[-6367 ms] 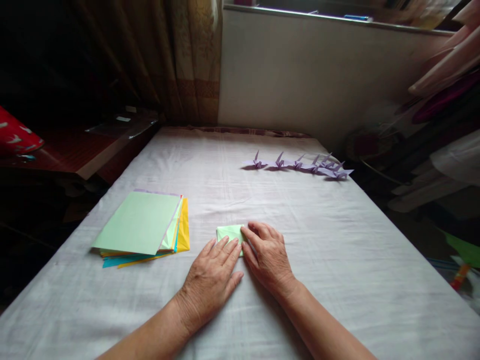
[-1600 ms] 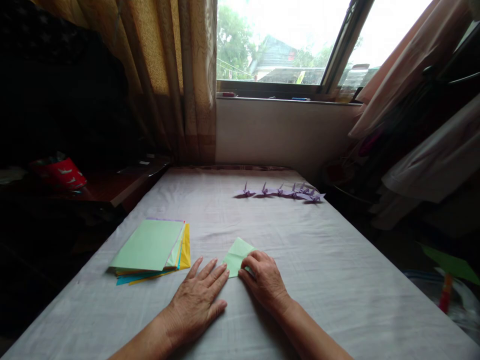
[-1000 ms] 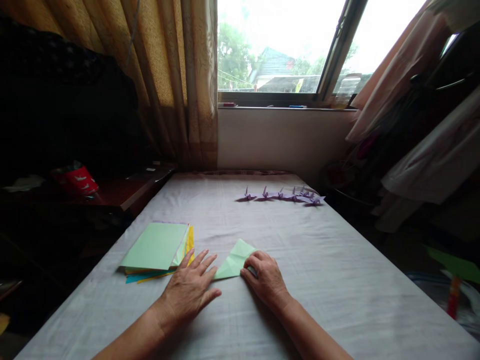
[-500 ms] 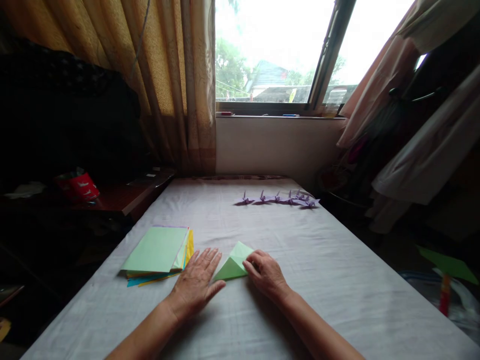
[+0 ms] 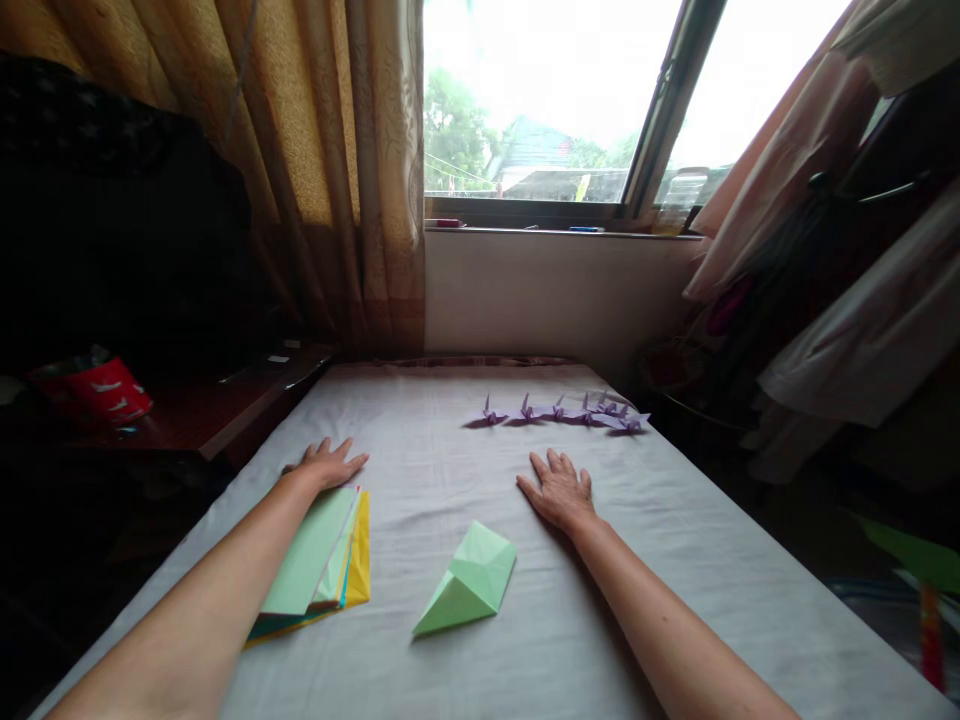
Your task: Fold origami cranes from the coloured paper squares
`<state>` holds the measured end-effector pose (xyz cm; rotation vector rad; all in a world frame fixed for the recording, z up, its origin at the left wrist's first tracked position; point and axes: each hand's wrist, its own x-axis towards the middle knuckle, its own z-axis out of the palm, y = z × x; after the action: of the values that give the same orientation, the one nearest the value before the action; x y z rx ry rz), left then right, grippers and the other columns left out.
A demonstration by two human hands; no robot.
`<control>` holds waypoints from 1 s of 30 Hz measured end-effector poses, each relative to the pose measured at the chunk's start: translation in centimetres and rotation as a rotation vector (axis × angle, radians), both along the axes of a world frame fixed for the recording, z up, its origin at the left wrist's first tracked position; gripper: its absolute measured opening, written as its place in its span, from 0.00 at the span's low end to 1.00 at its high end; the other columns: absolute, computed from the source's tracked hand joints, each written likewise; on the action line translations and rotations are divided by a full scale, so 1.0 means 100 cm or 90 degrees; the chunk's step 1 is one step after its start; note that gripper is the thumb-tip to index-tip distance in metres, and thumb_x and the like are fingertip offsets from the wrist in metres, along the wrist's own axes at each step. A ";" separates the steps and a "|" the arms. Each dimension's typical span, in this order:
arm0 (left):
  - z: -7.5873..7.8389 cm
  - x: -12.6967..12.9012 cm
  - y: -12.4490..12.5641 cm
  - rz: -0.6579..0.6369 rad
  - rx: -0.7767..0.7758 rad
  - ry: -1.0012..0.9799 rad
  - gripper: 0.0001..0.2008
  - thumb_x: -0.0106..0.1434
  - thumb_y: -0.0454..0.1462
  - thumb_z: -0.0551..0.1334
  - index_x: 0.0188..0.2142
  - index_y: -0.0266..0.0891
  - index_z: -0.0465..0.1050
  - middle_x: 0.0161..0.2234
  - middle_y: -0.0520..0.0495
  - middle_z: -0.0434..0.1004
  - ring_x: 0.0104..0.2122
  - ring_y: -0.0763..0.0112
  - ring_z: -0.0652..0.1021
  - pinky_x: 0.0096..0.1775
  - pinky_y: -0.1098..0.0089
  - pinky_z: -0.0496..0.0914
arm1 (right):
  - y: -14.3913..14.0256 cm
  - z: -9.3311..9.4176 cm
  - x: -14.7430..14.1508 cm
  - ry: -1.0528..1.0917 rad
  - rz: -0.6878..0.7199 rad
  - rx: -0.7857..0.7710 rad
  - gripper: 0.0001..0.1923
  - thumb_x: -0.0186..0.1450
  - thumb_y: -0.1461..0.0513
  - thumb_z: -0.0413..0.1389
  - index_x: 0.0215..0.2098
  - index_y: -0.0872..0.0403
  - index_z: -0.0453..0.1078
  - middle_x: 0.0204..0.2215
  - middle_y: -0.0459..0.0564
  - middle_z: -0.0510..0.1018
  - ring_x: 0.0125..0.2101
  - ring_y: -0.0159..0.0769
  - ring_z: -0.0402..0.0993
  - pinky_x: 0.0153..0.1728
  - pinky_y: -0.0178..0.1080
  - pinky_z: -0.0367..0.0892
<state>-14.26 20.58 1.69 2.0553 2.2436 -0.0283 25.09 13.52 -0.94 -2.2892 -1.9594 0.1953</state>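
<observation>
A partly folded sheet of light green origami paper (image 5: 471, 580) lies between my arms, touched by neither hand. My left hand (image 5: 324, 466) rests flat with fingers spread on the cloth, just beyond the stack of coloured paper (image 5: 319, 560); its forearm crosses over that stack and hides part of it. Green is the top sheet, with yellow and blue edges showing below. My right hand (image 5: 559, 488) lies palm down and fingers apart on the cloth, beyond and right of the folded paper. Several purple paper cranes (image 5: 559, 412) stand in a row farther back.
A pale cloth covers the table (image 5: 420, 440). At left, a red container (image 5: 97, 388) stands on a dark wooden desk (image 5: 232, 395). Clothes (image 5: 840, 330) hang at right, near a bin (image 5: 885, 600) beside the table. A window and curtain (image 5: 382, 180) are behind.
My right hand has let go of the green folded paper and moved forward and right. My left hand has moved forward and left past the stack. The view has shifted slightly.
</observation>
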 end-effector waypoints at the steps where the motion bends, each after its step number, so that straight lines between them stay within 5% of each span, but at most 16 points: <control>1: -0.005 -0.001 0.005 0.027 -0.017 0.000 0.41 0.59 0.61 0.51 0.66 0.45 0.58 0.66 0.27 0.54 0.62 0.26 0.59 0.50 0.27 0.55 | 0.004 -0.001 0.001 -0.010 -0.006 -0.021 0.32 0.69 0.45 0.44 0.67 0.48 0.56 0.68 0.58 0.51 0.67 0.54 0.44 0.60 0.61 0.41; 10: -0.017 -0.001 0.041 0.085 -0.084 -0.021 0.47 0.56 0.66 0.48 0.69 0.50 0.44 0.71 0.36 0.36 0.67 0.31 0.42 0.53 0.25 0.48 | 0.033 -0.006 0.002 -0.041 -0.022 -0.057 0.34 0.69 0.43 0.41 0.69 0.45 0.50 0.70 0.54 0.46 0.68 0.51 0.40 0.62 0.61 0.37; 23: -0.016 0.007 0.094 0.080 -0.073 -0.036 0.46 0.58 0.66 0.48 0.69 0.48 0.42 0.70 0.35 0.35 0.67 0.31 0.41 0.54 0.25 0.45 | 0.082 -0.006 0.005 -0.057 -0.035 -0.066 0.35 0.69 0.42 0.39 0.69 0.45 0.49 0.70 0.53 0.44 0.69 0.51 0.38 0.62 0.62 0.37; 30: -0.014 0.011 0.094 0.077 -0.076 -0.024 0.45 0.60 0.64 0.45 0.70 0.48 0.38 0.71 0.37 0.32 0.68 0.38 0.39 0.57 0.29 0.43 | 0.093 -0.002 0.006 -0.065 -0.024 -0.085 0.36 0.68 0.42 0.36 0.70 0.46 0.46 0.71 0.52 0.44 0.69 0.50 0.37 0.62 0.61 0.38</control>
<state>-13.15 29.97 0.27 1.8427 2.2807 -0.1097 25.66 22.87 -1.10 -2.4641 -2.0057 0.2159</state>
